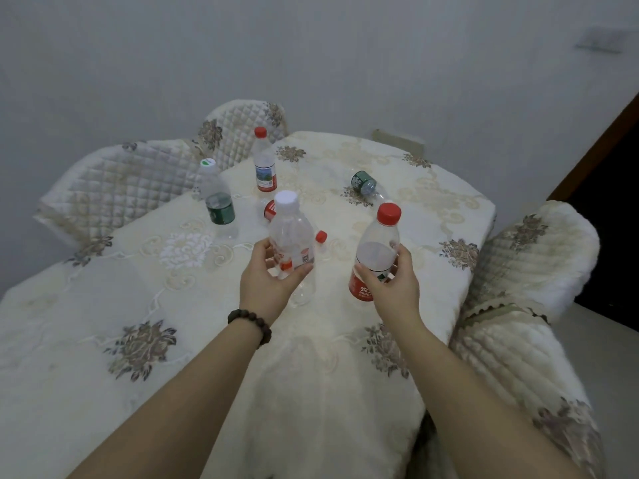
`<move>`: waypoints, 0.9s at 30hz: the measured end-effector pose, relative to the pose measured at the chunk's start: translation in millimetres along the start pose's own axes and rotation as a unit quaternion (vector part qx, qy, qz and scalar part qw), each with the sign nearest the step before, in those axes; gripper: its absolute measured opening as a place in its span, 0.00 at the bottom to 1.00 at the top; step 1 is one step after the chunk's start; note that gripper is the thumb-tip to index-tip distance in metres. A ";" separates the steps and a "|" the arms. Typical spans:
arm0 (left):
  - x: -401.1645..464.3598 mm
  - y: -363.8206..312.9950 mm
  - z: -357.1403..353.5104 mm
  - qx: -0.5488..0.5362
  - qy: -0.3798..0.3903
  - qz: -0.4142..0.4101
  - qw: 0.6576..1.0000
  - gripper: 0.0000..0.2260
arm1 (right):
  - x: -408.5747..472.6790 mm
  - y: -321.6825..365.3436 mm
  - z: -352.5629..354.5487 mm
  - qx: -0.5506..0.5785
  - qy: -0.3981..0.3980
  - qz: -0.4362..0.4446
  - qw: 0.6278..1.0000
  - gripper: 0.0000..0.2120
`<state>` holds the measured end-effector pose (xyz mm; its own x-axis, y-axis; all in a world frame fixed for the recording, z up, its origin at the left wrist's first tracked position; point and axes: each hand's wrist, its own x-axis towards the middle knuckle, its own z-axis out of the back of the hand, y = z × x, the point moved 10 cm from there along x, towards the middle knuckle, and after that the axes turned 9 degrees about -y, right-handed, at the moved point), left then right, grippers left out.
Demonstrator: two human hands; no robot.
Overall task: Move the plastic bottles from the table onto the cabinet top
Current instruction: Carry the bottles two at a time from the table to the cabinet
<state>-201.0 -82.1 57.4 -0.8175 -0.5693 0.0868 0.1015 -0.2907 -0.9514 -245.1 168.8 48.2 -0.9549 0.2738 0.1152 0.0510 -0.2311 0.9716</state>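
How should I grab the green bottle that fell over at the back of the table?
Grip the green-label bottle around its middle, coming from above. It lies on its side on the table with free cloth around it, so fingers can probably close across its round body.

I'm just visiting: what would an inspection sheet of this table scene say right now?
Surface: table under a cream floral cloth.
Job's things: white-capped bottle and red-capped bottle held up; two upright bottles and two lying bottles on the cloth.
Clutter: nothing seen.
Grippers: left hand and right hand each grip one bottle.
Cables: nothing seen.
Surroundings: quilted chairs, grey wall; no cabinet in view.
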 end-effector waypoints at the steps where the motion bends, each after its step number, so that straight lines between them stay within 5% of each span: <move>1: -4.3 0.3 5.2 0.001 0.007 -0.003 1.000 0.30 | -11.3 2.7 1.6 -0.004 -0.008 -0.001 1.000 0.30; 16: -123.5 -18.0 42.0 -0.037 0.207 -0.118 0.970 0.27 | -203.4 33.6 96.1 -0.009 -0.210 -0.003 0.978 0.31; 27: -331.2 -95.6 -25.9 -0.106 0.448 -0.189 0.868 0.25 | -392.8 52.3 305.7 -0.070 -0.450 -0.050 0.889 0.29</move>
<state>45.4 154.2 112.0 -0.8924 0.3884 0.2297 -0.2979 -0.1247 -0.9464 222.1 334.7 117.0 -0.3278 0.9212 0.2096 -0.1191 -0.2603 0.9581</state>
